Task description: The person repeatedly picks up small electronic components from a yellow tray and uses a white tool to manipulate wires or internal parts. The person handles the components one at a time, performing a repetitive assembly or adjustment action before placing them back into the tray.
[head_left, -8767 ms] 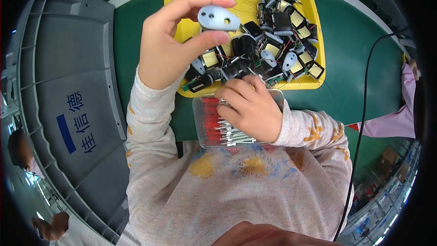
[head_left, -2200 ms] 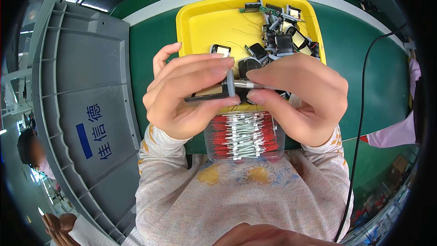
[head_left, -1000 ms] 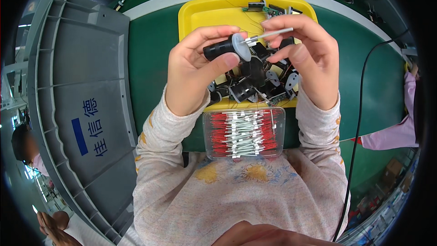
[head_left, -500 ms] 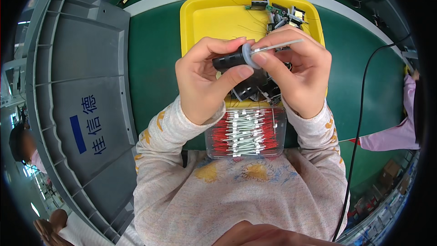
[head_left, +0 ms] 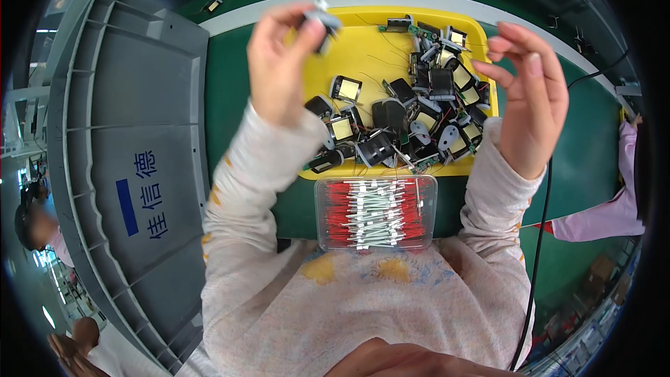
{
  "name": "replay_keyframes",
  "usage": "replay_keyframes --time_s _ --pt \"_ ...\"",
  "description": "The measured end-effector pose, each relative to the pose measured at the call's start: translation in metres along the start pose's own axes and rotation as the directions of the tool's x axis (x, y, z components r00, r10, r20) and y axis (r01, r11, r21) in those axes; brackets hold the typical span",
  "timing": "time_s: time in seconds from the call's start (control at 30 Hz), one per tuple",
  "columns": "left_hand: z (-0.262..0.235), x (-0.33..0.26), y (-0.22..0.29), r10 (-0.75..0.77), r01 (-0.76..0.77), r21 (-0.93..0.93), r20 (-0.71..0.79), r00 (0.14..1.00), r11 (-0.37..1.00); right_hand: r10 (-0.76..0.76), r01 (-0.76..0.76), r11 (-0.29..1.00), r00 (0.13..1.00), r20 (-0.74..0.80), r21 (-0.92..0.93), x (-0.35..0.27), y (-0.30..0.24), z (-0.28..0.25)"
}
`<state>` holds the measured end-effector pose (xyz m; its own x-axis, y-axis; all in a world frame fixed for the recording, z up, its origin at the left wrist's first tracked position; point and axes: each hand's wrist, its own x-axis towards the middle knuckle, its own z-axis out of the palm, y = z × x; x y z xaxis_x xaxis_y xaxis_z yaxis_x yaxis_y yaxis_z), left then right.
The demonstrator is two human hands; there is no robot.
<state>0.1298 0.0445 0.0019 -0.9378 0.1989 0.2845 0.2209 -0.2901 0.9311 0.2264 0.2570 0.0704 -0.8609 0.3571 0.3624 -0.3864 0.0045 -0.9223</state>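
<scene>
My left hand point(head_left: 278, 63) is raised over the left part of the yellow tray point(head_left: 363, 49) and pinches a small black and grey part point(head_left: 322, 19) at its fingertips; the part is blurred. Over the tray's right edge my right hand point(head_left: 529, 94) is lifted, fingers spread, holding nothing. Between the hands, several black and yellow electronic parts point(head_left: 412, 122) with thin wires lie heaped in the tray. A clear plastic box point(head_left: 375, 211) of red and white wire pieces sits just in front of the tray, close to my chest.
A large grey plastic crate lid point(head_left: 125, 167) with blue marks fills the left side. The tray rests on a green mat point(head_left: 230, 112). A black cable point(head_left: 541, 223) runs down the right. Another person's pink sleeve point(head_left: 600, 216) shows at the right edge.
My hands were together over the tray, fitting a white-tipped wire to the black part. They have now parted: the left has risen with the part, the right has swung away with nothing in it.
</scene>
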Motion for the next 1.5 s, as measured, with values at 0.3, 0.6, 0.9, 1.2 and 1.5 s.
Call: replay_keyframes --time_s 0.3,0.6,0.9,1.2,1.5 --pt "-0.127 0.194 -0.106 -0.286 0.383 0.664 -0.256 0.923 0.642 -0.064 0.075 0.989 0.994 0.086 -0.126 -0.018 -0.01 -0.023" --pt "-0.037 0.141 -0.032 -0.108 -0.258 0.965 0.262 0.959 0.052 -0.076 0.073 0.984 0.997 -0.012 -0.164 -0.03 -0.004 -0.039" --pt "-0.01 0.019 -0.025 -0.525 -0.517 0.853 0.473 0.708 0.071 0.037 0.072 0.944 0.947 0.32 -0.321 -0.051 -0.009 -0.022" --pt "-0.019 0.005 0.02 -0.196 0.088 0.346 0.291 0.936 0.934 0.145 0.443 0.774 0.571 0.808 -0.452 -0.105 0.017 0.0" --pt "-0.006 -0.029 0.025 -0.147 0.109 0.143 0.284 0.947 0.984 0.176 0.598 0.654 0.476 0.862 -0.464 -0.138 0.024 0.023"
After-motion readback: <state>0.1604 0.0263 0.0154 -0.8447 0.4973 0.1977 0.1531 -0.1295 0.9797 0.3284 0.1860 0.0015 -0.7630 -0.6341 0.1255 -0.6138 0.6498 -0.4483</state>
